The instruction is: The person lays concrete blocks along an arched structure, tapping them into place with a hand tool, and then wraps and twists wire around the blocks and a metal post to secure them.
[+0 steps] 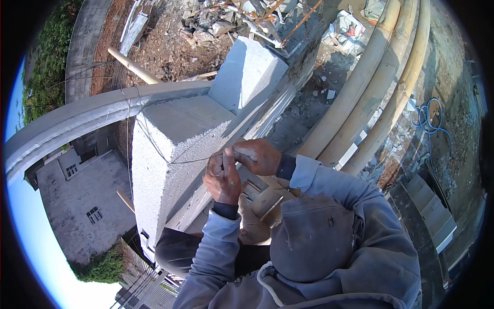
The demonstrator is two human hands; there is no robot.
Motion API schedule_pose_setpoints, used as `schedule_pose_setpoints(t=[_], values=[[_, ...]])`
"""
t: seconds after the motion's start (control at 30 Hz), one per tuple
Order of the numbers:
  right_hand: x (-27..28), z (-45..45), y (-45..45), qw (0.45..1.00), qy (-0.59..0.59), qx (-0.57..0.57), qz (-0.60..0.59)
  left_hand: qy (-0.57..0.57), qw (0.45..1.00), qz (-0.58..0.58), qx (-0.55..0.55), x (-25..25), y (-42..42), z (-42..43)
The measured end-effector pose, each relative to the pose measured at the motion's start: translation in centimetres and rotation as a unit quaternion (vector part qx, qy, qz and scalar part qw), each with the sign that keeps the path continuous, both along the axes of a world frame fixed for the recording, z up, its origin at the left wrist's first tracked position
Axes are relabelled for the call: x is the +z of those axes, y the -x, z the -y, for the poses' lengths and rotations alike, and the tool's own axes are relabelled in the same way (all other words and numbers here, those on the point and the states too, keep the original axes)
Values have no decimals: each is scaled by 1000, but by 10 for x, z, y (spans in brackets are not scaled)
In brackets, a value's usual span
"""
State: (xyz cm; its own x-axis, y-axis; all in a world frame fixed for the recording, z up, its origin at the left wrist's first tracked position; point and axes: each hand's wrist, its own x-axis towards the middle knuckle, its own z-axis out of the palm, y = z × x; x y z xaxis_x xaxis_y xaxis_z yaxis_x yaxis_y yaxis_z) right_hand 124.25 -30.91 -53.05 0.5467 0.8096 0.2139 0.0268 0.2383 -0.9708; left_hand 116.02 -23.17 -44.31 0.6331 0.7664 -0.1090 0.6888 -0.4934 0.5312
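Note:
A thin wire (193, 161) runs from the edge of a pale concrete block (154, 180) to my two hands, which meet just right of the block. My left hand (222, 177) is closed with its thumb up, pinching the wire. Against it, my right hand (259, 156) is closed too, its fingertips at the same spot on the wire. The wire's end between the fingers is hidden. More thin wire (138, 105) loops over the long grey beam (103, 110) and down across the block.
A second pale block (244, 72) stands beyond the first. Long bamboo poles (355, 77) slant past on the right. Rubble (211, 28) with rusty rods lies at the top. Far below are a blue hose (429, 118) and a grey building wall (87, 201). A dark-trousered knee (177, 252) is beside the block.

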Motion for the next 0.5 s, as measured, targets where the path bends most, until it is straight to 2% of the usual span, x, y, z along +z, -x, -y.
schedule_pose_setpoints(t=[0.07,0.13,0.2,0.33,0.43,0.5], values=[[-5,0,-5,998,11,-26,63,-13,1000,21,1,-4,-2,-3],[-9,8,-9,992,51,-77,82,-75,995,34,-65,-11,-3,-8],[-4,16,-18,994,39,-98,-16,-104,988,50,-105,-14,-5,-12],[-7,23,-34,980,55,-107,-158,-107,987,65,-98,-18,-2,-19],[-41,14,-17,995,86,-41,0,-85,992,66,-71,-16,-7,-15],[-77,7,8,993,116,-17,32,-94,990,73,-74,-21,-5,-17]])
